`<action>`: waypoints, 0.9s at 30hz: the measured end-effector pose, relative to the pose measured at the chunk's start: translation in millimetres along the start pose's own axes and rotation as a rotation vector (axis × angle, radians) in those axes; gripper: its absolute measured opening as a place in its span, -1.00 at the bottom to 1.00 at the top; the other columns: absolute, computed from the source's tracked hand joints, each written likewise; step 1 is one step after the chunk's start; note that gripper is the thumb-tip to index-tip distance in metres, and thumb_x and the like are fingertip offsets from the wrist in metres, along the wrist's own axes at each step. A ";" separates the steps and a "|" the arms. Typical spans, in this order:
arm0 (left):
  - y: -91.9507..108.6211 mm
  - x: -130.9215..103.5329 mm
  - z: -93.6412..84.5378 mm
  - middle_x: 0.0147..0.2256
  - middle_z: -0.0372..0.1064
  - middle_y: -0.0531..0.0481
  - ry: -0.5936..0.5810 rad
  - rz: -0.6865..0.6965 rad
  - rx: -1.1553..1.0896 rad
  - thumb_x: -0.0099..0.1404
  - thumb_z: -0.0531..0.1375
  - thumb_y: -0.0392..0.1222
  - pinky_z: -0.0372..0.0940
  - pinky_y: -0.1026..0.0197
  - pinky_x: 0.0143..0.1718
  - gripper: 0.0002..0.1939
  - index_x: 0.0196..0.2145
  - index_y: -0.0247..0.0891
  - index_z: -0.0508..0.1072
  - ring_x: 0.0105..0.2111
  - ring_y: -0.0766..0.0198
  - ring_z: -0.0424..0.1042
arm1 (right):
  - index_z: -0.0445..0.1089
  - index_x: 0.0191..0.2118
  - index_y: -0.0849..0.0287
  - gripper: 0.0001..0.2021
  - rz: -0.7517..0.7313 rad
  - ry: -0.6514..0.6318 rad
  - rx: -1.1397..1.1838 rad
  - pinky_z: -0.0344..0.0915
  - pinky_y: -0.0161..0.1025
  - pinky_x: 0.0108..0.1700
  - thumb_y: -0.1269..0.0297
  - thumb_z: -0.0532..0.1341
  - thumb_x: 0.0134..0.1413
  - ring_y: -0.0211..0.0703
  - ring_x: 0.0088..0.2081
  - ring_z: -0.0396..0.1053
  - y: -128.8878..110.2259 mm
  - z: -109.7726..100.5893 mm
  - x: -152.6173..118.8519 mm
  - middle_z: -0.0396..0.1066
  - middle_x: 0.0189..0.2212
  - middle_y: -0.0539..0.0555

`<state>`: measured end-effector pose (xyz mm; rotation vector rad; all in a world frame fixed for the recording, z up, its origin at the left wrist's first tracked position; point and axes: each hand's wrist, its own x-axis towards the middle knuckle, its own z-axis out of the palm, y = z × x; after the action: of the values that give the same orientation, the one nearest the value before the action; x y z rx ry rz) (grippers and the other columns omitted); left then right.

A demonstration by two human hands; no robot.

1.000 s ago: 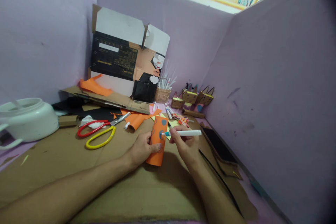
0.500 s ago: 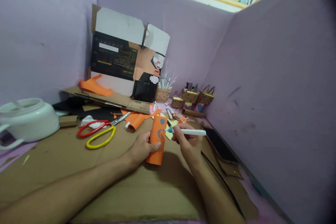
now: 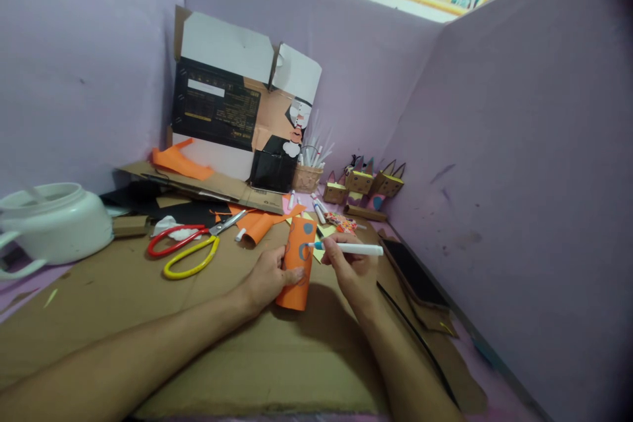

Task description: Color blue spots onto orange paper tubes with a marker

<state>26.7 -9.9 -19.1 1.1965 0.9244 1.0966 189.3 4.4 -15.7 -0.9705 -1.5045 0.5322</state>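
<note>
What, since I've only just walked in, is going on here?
A person is colouring an orange tube. The left hand holds it tilted above the cardboard, while the right hand holds a marker, its blue tip at or very near the tube. A spot near the top is filled in blue-grey; the one by the tip is only partly filled. The scissors lie to the left, handles spread.

White marker (image 3: 360, 249) apparently against spotted orange tube (image 3: 295, 256)
</note>
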 end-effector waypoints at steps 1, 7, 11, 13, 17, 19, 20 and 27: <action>-0.1 0.3 -0.1 -0.40 0.45 0.00 -0.003 0.006 0.000 -0.12 0.35 -0.15 0.27 0.20 -0.30 -0.64 -0.33 -0.34 0.45 -0.34 0.16 0.40 | 0.44 -0.42 0.19 -0.74 0.000 0.000 -0.005 0.27 -0.30 -0.52 0.09 0.23 0.10 -0.24 -0.60 0.33 -0.2 0.1 0.0 0.38 -0.65 -0.01; 0.4 0.9 0.0 -0.38 0.46 -0.02 -0.027 0.003 -0.019 -0.12 0.35 -0.13 0.28 0.18 -0.27 -0.63 -0.32 -0.33 0.44 -0.30 0.13 0.40 | 0.43 -0.43 0.19 -0.74 0.024 -0.010 0.027 0.26 -0.32 -0.53 0.09 0.24 0.08 -0.26 -0.62 0.31 -0.6 1.0 -1.2 0.38 -0.67 -0.03; 2.0 -0.4 0.3 -0.34 0.47 -0.05 -0.044 0.005 -0.026 -0.11 0.34 -0.12 0.27 0.16 -0.22 -0.65 -0.34 -0.31 0.43 -0.25 0.08 0.41 | 0.43 -0.46 0.19 -0.74 0.030 -0.034 0.037 0.24 -0.34 -0.55 0.10 0.24 0.08 -0.28 -0.64 0.30 -2.0 1.4 -1.9 0.36 -0.69 -0.03; 2.5 -0.8 0.5 -0.33 0.47 -0.05 -0.048 0.007 -0.025 -0.11 0.34 -0.11 0.27 0.16 -0.22 -0.64 -0.33 -0.30 0.43 -0.24 0.07 0.41 | 0.43 -0.47 0.19 -0.74 0.035 -0.035 0.042 0.23 -0.35 -0.57 0.10 0.24 0.07 -0.28 -0.65 0.29 -2.8 1.6 -2.0 0.35 -0.70 -0.03; 2.1 0.0 0.8 -0.36 0.46 -0.04 -0.057 0.012 -0.019 -0.11 0.34 -0.10 0.27 0.16 -0.26 -0.65 -0.35 -0.30 0.42 -0.28 0.10 0.41 | 0.43 -0.48 0.19 -0.73 0.042 -0.042 0.049 0.20 -0.36 -0.60 0.09 0.25 0.06 -0.29 -0.67 0.28 -4.8 1.5 -2.0 0.34 -0.72 -0.03; 1.5 0.7 0.6 -0.37 0.45 -0.03 -0.054 0.009 -0.023 -0.11 0.33 -0.11 0.27 0.17 -0.27 -0.66 -0.36 -0.30 0.41 -0.31 0.11 0.41 | 0.43 -0.49 0.19 -0.73 0.045 -0.054 0.050 0.18 -0.37 -0.61 0.10 0.24 0.06 -0.29 -0.67 0.27 -5.6 1.1 -2.0 0.34 -0.73 -0.03; 1.3 1.0 0.4 -0.38 0.45 -0.03 -0.051 0.009 -0.028 -0.11 0.33 -0.11 0.27 0.17 -0.27 -0.66 -0.37 -0.30 0.41 -0.31 0.12 0.40 | 0.43 -0.50 0.19 -0.73 0.049 -0.060 0.048 0.17 -0.37 -0.62 0.11 0.24 0.06 -0.29 -0.68 0.27 -5.9 0.7 -2.0 0.33 -0.73 -0.03; 1.2 0.2 -0.3 -0.38 0.46 -0.02 -0.053 -0.004 -0.045 -0.10 0.33 -0.14 0.27 0.20 -0.29 -0.67 -0.36 -0.31 0.40 -0.32 0.15 0.40 | 0.41 -0.52 0.19 -0.74 0.063 -0.074 0.051 0.13 -0.38 -0.64 0.13 0.25 0.04 -0.31 -0.70 0.24 -7.4 -0.3 -0.9 0.31 -0.75 -0.05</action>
<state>26.3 -9.6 -17.9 1.1811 0.8575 1.0722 187.6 -0.4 -10.3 -0.9700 -1.5223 0.6546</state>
